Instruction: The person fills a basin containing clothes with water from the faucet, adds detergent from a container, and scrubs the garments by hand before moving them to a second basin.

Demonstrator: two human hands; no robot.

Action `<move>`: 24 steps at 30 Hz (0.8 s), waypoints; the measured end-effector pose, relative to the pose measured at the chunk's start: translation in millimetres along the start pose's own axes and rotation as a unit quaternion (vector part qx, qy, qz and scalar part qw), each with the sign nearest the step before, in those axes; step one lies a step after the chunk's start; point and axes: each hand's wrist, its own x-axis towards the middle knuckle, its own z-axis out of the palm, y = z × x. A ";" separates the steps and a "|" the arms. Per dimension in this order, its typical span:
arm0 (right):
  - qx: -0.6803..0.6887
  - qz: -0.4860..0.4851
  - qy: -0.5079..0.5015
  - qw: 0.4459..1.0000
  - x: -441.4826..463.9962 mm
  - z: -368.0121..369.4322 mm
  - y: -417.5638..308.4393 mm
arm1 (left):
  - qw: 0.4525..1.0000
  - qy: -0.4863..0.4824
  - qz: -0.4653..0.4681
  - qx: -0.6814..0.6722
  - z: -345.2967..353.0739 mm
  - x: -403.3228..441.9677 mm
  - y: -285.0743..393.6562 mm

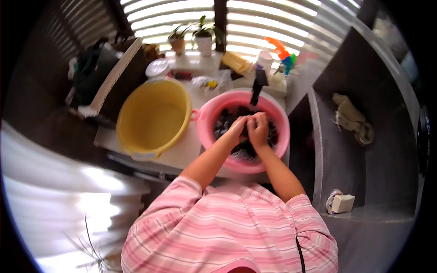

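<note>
A pink basin (pixel 207 119) stands in front of me, holding dark, wet-looking cloth (pixel 243 148) in water with some suds. My left hand (pixel 237 126) and my right hand (pixel 258 128) are close together over the middle of this basin. The fingers of both are curled in on the dark cloth, part of which shows between them. Where exactly the fingertips press is hidden. Left of the pink basin, near its small handle, is a yellow basin (pixel 157 116).
Potted plants (pixel 205 44), a white-lidded tub (pixel 157 67) and colourful items (pixel 287 59) line the window side. A black tap-like piece (pixel 258 84) juts over the pink basin's far rim. At right, a grey shelf (pixel 337 173) holds a white block (pixel 342 203).
</note>
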 end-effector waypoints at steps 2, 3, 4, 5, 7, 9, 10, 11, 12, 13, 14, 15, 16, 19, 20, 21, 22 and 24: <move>0.045 0.115 0.045 0.991 -1.6 1.5 10.6 | 0.996 0.028 0.011 0.079 0.0 -15.7 9.5; 0.055 0.132 0.089 0.986 -1.1 6.2 17.7 | 0.992 0.034 0.002 0.119 -2.9 -18.2 12.4; 0.067 0.144 0.088 0.983 -0.4 10.6 24.6 | 0.995 0.026 0.002 0.098 -9.2 -22.6 17.1; 0.076 0.156 0.089 0.981 3.4 12.5 20.8 | 0.997 0.015 0.003 0.078 -15.4 -26.9 22.1; 0.060 0.138 0.039 0.988 3.4 23.5 6.3 | 0.989 0.047 0.133 0.045 -35.7 -38.6 35.2; 0.070 0.087 -0.040 0.993 1.1 40.9 -21.0 | 0.966 0.079 0.244 0.011 -68.1 -54.8 55.3; 0.087 0.054 -0.061 0.993 1.1 53.5 -35.7 | 0.946 0.144 0.292 -0.002 -85.4 -61.0 66.2; 0.103 0.021 -0.082 0.991 2.4 67.3 -50.4 | 0.938 0.174 0.301 -0.010 -96.6 -81.1 86.6; 0.135 0.016 -0.116 0.984 5.8 83.3 -62.8 | 0.932 0.186 0.310 -0.012 -109.1 -100.0 103.7; 0.167 0.010 -0.147 0.975 11.9 101.3 -74.9 | 0.926 0.207 0.316 -0.012 -115.6 -122.4 120.7; 0.172 -0.010 -0.147 0.974 18.4 120.3 -88.0 | 0.921 0.238 0.309 0.003 -136.5 -133.6 132.9; 0.178 -0.029 -0.147 0.973 24.4 139.4 -102.1 | 0.914 0.270 0.301 0.017 -156.0 -144.9 143.4; 0.194 -0.017 -0.167 0.966 28.8 157.2 -117.5 | 0.908 0.294 0.295 0.036 -174.2 -156.3 152.4; 0.124 -0.019 -0.340 0.932 28.5 211.1 -143.5 | 0.857 0.383 0.274 0.208 -256.4 -164.0 163.5; 0.076 -0.012 -0.408 0.910 23.9 226.8 -147.5 | 0.792 0.433 0.249 0.352 -285.0 -158.9 157.2; 0.026 -0.005 -0.472 0.881 18.0 241.1 -149.4 | 0.791 0.434 0.248 0.352 -306.6 -153.5 147.9; -0.009 -0.009 -0.516 0.856 13.0 253.6 -151.7 | 0.767 0.436 0.206 0.423 -325.1 -147.1 142.0; -0.032 0.015 -0.535 0.844 -3.5 283.8 -150.2 | 0.710 0.427 0.158 0.538 -337.7 -141.4 136.8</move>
